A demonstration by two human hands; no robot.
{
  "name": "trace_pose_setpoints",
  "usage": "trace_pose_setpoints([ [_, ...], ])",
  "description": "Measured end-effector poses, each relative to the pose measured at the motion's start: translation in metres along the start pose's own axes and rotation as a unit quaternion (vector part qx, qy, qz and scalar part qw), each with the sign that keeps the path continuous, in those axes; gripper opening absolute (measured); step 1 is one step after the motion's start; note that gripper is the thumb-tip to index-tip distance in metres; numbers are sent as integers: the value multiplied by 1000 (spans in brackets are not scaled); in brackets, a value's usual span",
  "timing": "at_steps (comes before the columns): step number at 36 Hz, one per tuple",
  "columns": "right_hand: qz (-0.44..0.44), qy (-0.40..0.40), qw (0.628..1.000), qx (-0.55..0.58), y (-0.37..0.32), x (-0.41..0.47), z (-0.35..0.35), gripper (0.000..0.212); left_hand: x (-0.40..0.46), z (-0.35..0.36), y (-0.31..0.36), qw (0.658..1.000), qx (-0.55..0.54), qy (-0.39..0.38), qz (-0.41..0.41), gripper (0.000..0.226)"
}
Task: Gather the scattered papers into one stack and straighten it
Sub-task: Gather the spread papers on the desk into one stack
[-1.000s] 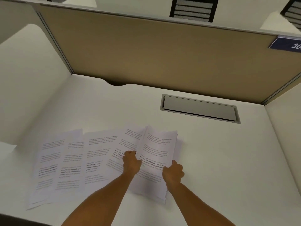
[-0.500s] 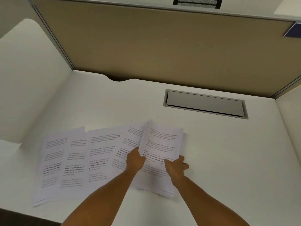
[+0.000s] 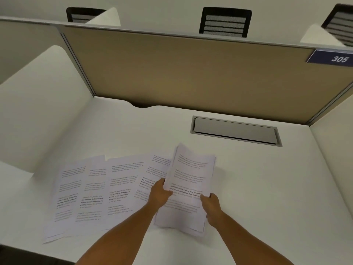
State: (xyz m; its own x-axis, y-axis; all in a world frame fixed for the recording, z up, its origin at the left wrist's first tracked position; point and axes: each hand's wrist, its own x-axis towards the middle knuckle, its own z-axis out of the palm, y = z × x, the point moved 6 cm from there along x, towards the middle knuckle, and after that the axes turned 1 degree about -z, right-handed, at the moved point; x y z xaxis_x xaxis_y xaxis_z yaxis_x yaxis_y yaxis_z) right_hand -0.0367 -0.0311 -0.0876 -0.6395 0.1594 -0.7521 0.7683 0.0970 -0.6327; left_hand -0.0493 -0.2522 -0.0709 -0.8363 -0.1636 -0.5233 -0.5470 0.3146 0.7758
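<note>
A small stack of printed white papers (image 3: 191, 173) is held between both hands, its far end lifted and curved off the white desk (image 3: 267, 188). My left hand (image 3: 159, 194) grips the stack's left edge and my right hand (image 3: 210, 204) grips its right edge. Several more printed sheets (image 3: 95, 188) lie fanned out and overlapping on the desk to the left of the stack, the nearest one partly under my left hand.
A grey cable hatch (image 3: 235, 131) is set into the desk behind the stack. A tan partition (image 3: 181, 69) closes the back, and white side panels (image 3: 38, 104) stand left and right. The desk's front edge runs near the fanned sheets' lower left corner.
Both hands have closed on the stack's side edges and its far end has lifted. The right hand's fingers, spread half a second ago, now grip the edge. The fanned sheets have not moved.
</note>
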Motion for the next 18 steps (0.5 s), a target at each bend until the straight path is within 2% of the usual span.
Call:
trace_pose_setpoints([
  [1,-6,1,1000,12,-1,-5,0,3,-3,-1,1,1000,-1,0,7,42],
  [8,-78,-48,994,51,-12,-26,7,25,-12,-19,11,999,3,9,45,43],
  [16,-84,-86,991,52,-27,-38,43,27,-5,-63,13,999,29,23,37,35],
  [18,-76,-96,991,45,-37,-27,77,25,17,-92,5,998,42,37,20,35],
])
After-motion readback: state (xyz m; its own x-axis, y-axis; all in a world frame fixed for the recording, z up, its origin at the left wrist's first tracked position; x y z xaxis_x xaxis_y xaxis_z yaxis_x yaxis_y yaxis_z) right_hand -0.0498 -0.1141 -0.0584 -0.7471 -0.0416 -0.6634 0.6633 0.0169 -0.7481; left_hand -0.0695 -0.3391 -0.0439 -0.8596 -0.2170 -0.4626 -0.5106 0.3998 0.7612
